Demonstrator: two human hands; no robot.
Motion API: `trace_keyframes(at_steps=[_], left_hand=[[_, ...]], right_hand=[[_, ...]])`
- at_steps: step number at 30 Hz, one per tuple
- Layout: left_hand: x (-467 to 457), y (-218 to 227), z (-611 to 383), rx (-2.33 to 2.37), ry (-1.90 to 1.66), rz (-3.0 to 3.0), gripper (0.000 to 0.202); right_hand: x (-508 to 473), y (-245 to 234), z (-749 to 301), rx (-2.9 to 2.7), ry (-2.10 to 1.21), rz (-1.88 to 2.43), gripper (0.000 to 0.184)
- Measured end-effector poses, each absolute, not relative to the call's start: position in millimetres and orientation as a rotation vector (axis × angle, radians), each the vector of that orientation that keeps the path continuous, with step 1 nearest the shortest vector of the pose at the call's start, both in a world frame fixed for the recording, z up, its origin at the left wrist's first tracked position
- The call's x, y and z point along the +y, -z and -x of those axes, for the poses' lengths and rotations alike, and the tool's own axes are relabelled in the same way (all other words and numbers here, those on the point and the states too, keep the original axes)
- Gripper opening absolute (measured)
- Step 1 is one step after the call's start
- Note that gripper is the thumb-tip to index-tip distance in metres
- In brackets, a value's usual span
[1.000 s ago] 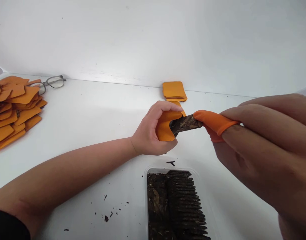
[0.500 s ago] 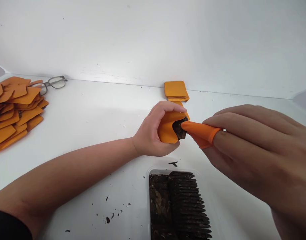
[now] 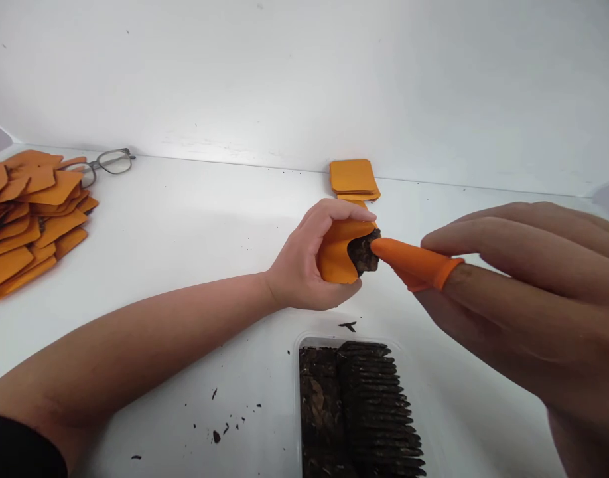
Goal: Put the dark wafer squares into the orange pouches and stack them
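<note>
My left hand (image 3: 317,255) curls around a small orange paper envelope (image 3: 334,255), its curved mouth bowed apart toward the right. A thin dark brown piece of pressed leaf (image 3: 361,255), like compressed tea, sits partly inside with its outer end sticking out. Orange finger cots cover the index finger and thumb of my right hand (image 3: 508,292). Those fingertips are pinched together at the piece's exposed edge; the thumb's contact is mostly hidden. Below stands a clear plastic tub (image 3: 297,398) packed with similar dark pieces (image 3: 379,405), one row standing on edge.
At the far left lies a heap of orange envelopes (image 3: 30,219), with eyeglasses (image 3: 114,161) beside it. A neat stack of orange envelopes (image 3: 353,176) rests near the back wall (image 3: 284,79). Dark crumbs (image 3: 216,436) are scattered on the white table (image 3: 185,219).
My right hand has shifted slightly to the right, and a little more of the dark piece shows at the envelope's mouth. My left hand's hold looks the same.
</note>
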State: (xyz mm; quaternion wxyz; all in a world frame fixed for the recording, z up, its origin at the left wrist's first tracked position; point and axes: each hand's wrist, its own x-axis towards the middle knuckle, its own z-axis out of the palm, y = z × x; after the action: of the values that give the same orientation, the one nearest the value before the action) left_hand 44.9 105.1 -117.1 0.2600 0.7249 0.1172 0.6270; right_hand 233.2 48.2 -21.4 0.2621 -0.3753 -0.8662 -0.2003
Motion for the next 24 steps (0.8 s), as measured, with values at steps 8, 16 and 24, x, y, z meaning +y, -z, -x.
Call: trace_keyframes(at_steps=[8,16,24], left_hand=[[103,118,-47,0.315,-1.727,-1.862,0.053],[103,120,-48,0.372,-1.658,-1.816,0.063],[104,122,-51,0.425,-1.677,-1.756,0.065]], right_hand=[[48,19,-227,-2.486,0.49,0.876,0.021],[49,20,-222,-2.576,0.571,0.821,0.013],[41,28,-208,-2.541,0.582,1.001,0.013]])
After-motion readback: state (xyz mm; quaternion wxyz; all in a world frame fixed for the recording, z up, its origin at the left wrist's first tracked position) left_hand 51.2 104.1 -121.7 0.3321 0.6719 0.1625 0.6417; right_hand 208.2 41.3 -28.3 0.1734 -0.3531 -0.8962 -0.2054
